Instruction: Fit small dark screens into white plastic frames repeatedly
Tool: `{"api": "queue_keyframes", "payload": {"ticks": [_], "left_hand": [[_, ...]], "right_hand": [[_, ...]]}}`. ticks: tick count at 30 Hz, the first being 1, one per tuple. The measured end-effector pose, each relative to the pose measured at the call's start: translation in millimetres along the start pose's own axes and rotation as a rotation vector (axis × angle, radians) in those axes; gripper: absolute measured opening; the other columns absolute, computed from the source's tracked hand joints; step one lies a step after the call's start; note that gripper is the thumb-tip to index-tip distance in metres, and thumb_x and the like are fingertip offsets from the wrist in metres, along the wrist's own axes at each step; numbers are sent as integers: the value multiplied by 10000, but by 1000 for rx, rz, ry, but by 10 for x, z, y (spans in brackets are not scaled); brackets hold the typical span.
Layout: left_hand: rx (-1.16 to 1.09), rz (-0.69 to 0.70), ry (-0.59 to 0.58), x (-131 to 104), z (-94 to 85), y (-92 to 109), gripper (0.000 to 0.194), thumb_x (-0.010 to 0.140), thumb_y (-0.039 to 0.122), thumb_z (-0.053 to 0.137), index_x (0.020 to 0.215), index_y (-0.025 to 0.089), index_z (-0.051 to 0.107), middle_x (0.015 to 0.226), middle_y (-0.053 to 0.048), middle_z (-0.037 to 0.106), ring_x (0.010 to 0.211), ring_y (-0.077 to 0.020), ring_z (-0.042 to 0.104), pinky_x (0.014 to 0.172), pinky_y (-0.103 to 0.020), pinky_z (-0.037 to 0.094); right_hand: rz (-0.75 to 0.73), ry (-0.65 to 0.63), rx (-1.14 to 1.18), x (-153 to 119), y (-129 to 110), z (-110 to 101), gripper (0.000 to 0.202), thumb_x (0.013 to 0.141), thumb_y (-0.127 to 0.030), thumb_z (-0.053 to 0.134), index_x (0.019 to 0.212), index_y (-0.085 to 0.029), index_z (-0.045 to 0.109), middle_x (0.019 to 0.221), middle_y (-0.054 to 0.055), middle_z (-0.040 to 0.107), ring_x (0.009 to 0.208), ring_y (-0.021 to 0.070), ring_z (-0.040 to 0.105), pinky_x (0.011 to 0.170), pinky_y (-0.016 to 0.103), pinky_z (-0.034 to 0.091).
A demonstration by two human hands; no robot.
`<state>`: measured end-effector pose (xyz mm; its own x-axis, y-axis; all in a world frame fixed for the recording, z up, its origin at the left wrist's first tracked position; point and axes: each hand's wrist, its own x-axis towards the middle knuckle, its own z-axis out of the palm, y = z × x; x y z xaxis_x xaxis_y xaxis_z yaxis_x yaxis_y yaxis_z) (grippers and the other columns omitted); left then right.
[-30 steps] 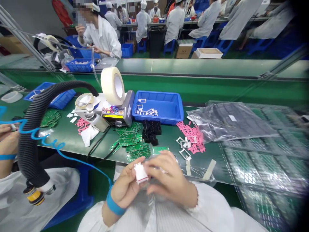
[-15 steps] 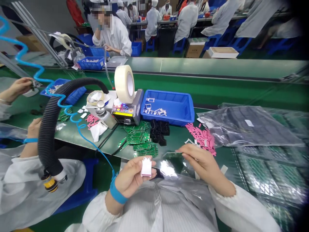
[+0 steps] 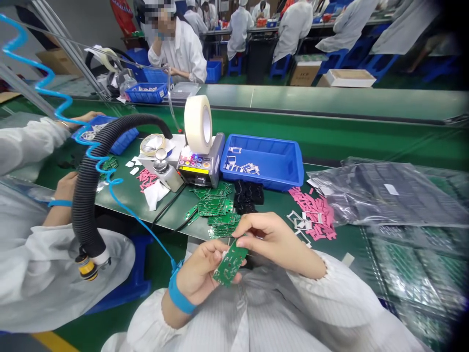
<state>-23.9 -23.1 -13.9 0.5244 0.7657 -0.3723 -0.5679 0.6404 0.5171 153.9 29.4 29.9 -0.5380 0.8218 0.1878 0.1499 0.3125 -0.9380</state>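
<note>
Low in front of my body, a green circuit board point(image 3: 230, 264) is tilted between my two hands. My right hand point(image 3: 267, 242) pinches its upper end between thumb and fingers. My left hand point(image 3: 201, 271), with a blue wrist strap, is closed beneath the board. A sliver of a white plastic part point(image 3: 224, 254) shows by the left thumb; the board hides the rest of it. Just beyond my hands lies a pile of green circuit boards point(image 3: 212, 203), with black parts point(image 3: 247, 195) beside it. White frames point(image 3: 302, 222) lie by pink strips point(image 3: 315, 212) on the right.
A blue bin point(image 3: 262, 164) holds several white frames. Left of it stand a tape dispenser point(image 3: 198, 168) with a tape roll and a pump bottle point(image 3: 167, 173). A black hose point(image 3: 82, 195) arches at left, near a co-worker's arm point(image 3: 60, 195). Bagged sheets point(image 3: 388, 190) lie at right.
My right hand has moved left to my left hand, and the green circuit board now covers most of the white part. The view has shifted slightly. A co-worker's hand at left has reached to a bin.
</note>
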Motion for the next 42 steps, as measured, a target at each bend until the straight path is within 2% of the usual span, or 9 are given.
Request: {"api": "queue_keyframes", "payload": {"ticks": [9, 16, 20, 23, 28, 30, 33, 38, 42], "left_hand": [[-9, -15, -37, -8, -77, -23, 233, 634, 357, 764, 753, 174, 684, 737, -42, 754, 667, -174, 708, 558, -221, 551], [-89, -110, -130, 90, -60, -57, 360, 615, 316, 790, 917, 153, 679, 866, -96, 755, 710, -161, 706, 689, -253, 544], [-105, 70, -22, 209, -2, -56, 288, 657, 276, 766, 902, 141, 694, 869, -46, 737, 803, -128, 668, 782, -218, 491], [-79, 212, 75, 308, 77, -58, 260, 684, 258, 743, 924, 171, 695, 845, -28, 720, 790, -130, 644, 758, -227, 469], [-124, 297, 92, 475, 213, -57, 306, 631, 240, 779, 924, 197, 700, 926, -43, 706, 885, -159, 626, 812, -261, 446], [-145, 295, 93, 497, 228, -23, 397, 613, 250, 792, 994, 221, 683, 1071, -58, 679, 1008, -197, 602, 889, -303, 432], [-138, 263, 171, 442, 168, 43, 427, 667, 299, 754, 1075, 234, 648, 1206, -87, 624, 1107, -248, 564, 949, -384, 417], [-149, 251, 401, 262, -120, 66, 192, 729, 283, 700, 890, 180, 679, 831, -49, 699, 791, -156, 638, 783, -312, 493], [-225, 265, 587, 109, -313, 1, 214, 669, 183, 747, 869, 185, 672, 722, 0, 669, 688, -114, 620, 715, -270, 505]], "right_hand": [[-102, -67, -81, 45, -10, -6, 145, 847, -279, 600, 775, -156, 627, 666, -10, 635, 562, 76, 552, 509, 182, 410], [-225, -88, -325, 86, 62, -2, 91, 875, -201, 550, 906, -160, 625, 856, 30, 662, 807, 115, 614, 732, 222, 486], [-5, 152, -558, 0, -19, 61, 204, 830, -295, 607, 995, -181, 573, 961, 61, 634, 886, 193, 593, 745, 332, 502], [63, 92, -720, -79, -59, 142, 259, 768, -317, 664, 974, -201, 559, 905, 52, 639, 818, 229, 587, 637, 348, 502], [-50, 60, -756, -79, 58, 80, 190, 759, -151, 589, 934, -209, 544, 874, 56, 650, 791, 228, 599, 642, 348, 505], [-67, 99, -753, 9, 111, -168, 182, 762, -153, 558, 927, -229, 534, 882, 55, 650, 779, 225, 607, 635, 343, 496], [2, 245, -862, 262, 228, -870, 100, 797, -269, 561, 892, -244, 539, 946, 64, 654, 841, 249, 607, 696, 372, 477], [429, 582, -1109, 650, 755, -2301, 112, 817, -295, 583, 848, -187, 586, 829, 93, 652, 760, 236, 601, 666, 353, 451], [598, 563, -1142, 682, 1276, -2809, 182, 894, -330, 528, 927, -168, 604, 920, 34, 626, 784, 134, 597, 707, 296, 503]]}}
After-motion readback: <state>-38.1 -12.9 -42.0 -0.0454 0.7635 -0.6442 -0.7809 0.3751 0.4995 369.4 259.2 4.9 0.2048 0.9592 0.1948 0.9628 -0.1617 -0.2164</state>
